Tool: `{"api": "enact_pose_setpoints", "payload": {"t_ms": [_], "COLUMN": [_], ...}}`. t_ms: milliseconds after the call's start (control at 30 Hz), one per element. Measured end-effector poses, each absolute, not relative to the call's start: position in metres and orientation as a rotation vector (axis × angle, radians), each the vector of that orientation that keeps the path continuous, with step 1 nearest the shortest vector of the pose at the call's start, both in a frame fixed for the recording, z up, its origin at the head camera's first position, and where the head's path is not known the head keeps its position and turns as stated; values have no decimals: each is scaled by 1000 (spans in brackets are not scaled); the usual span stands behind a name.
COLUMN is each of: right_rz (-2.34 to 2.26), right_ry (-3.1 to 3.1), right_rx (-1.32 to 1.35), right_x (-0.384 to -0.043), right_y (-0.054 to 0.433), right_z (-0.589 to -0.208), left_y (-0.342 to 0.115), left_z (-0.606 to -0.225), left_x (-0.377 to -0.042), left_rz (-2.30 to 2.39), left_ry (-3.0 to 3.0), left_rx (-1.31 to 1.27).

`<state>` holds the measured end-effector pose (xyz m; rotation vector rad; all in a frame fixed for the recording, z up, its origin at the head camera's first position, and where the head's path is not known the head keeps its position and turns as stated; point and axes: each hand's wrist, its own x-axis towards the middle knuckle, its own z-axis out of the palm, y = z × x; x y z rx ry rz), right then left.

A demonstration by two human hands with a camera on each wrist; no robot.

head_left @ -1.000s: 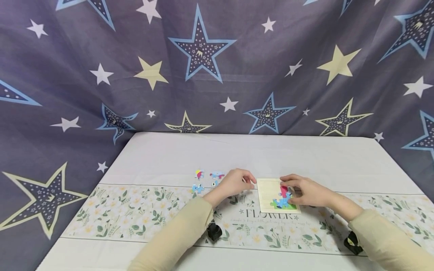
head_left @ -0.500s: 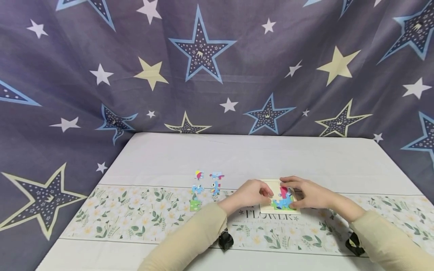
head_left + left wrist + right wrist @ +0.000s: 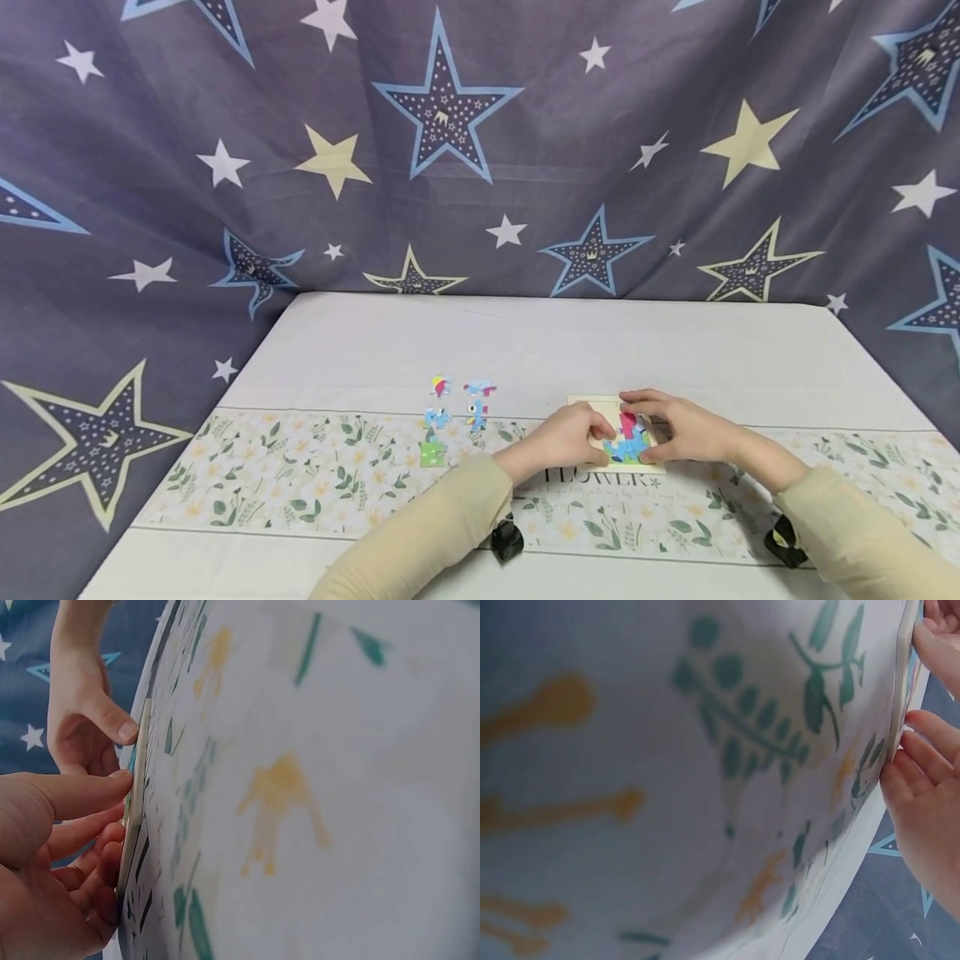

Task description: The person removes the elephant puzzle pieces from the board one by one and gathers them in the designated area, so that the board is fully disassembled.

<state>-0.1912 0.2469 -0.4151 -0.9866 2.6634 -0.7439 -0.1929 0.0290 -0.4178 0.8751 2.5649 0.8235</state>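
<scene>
A small pale wooden puzzle tray (image 3: 592, 401) lies on the table with several joined jigsaw pieces (image 3: 628, 446) in red, blue and green along its right and lower side. My left hand (image 3: 572, 435) reaches over the tray's left side, thumb and forefinger at the left edge of the joined pieces. In the left wrist view its other fingers are bent beside the tray's edge. My right hand (image 3: 686, 429) holds the tray's right side, fingers at the far corner and thumb near the lower right pieces. In the right wrist view its fingertips (image 3: 907, 742) meet the tray's edge.
Loose jigsaw pieces lie left of the tray: a balloon piece (image 3: 441, 386), a blue and pink piece (image 3: 478, 388), a blue piece (image 3: 437, 417), a bird-like piece (image 3: 476, 414) and a green piece (image 3: 432, 452). A starry curtain (image 3: 480, 167) hangs behind the table (image 3: 375, 333).
My left hand has moved right and a little nearer, from the tray's left edge to over it beside the joined pieces. The right hand has stayed in place. The green loose piece has come into view.
</scene>
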Motion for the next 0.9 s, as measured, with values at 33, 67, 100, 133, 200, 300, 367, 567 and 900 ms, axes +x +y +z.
{"api": "enact_pose_setpoints", "payload": {"t_ms": [33, 67, 100, 133, 200, 300, 367, 567, 900], "right_rz": [-747, -748, -747, -745, -745, -747, -746, -744, -754], "right_ry": [2662, 2661, 2663, 2663, 2663, 2664, 2664, 2665, 2662], "right_rx": [-989, -992, -995, -997, -998, -992, -987, -994, -999], "right_x": [-191, -191, -192, -192, -192, -192, -192, -192, -195], "right_y": [247, 247, 247, 247, 247, 247, 247, 248, 248], "right_z": [-415, -415, -415, -415, -415, -415, -415, -416, -417], "left_y": [29, 30, 31, 31, 32, 32, 32, 33, 34], "left_z": [-418, -417, -417, -417, -417, -416, -415, -415, -414], "left_x": [-193, -193, -193, -193, -192, -191, -190, -188, -188], "left_rz": [823, 820, 816, 814, 813, 803, 805, 825, 880], "left_ry": [2565, 2568, 2569, 2569, 2570, 2581, 2588, 2586, 2561], "left_rx": [876, 878, 879, 880, 876, 851, 830, 794, 774]}}
